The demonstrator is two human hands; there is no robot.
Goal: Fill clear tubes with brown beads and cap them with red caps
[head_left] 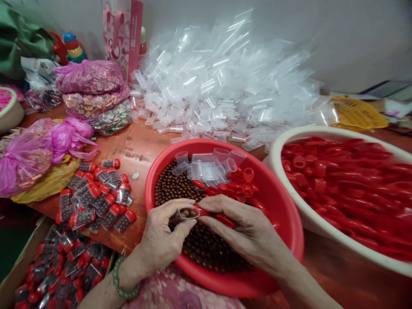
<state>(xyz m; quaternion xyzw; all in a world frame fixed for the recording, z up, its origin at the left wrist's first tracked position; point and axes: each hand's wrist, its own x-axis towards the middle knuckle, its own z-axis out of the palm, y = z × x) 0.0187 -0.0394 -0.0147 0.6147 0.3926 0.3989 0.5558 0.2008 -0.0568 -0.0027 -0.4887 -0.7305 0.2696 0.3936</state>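
Note:
My left hand (164,231) is closed around a clear plastic tube (187,213), its open mouth facing me with brown balls inside. Beside the tube's mouth, my right hand (240,219) pinches a red plastic cap (206,209), largely covered by the fingers. Both hands are over a red basin (298,253). In it lie many brown balls (215,255), several loose clear tubes (206,167) and more red caps (247,182). Whether cap and tube touch is hard to make out.
A heap of clear tubes (219,90) lies behind the basin. At right stands a white tub (275,148) of red pieces. Filled, capped tubes (96,195) lie at left, more in a box (61,270) below. Pink bags (93,77) and a yellow basket (357,112) stand farther back.

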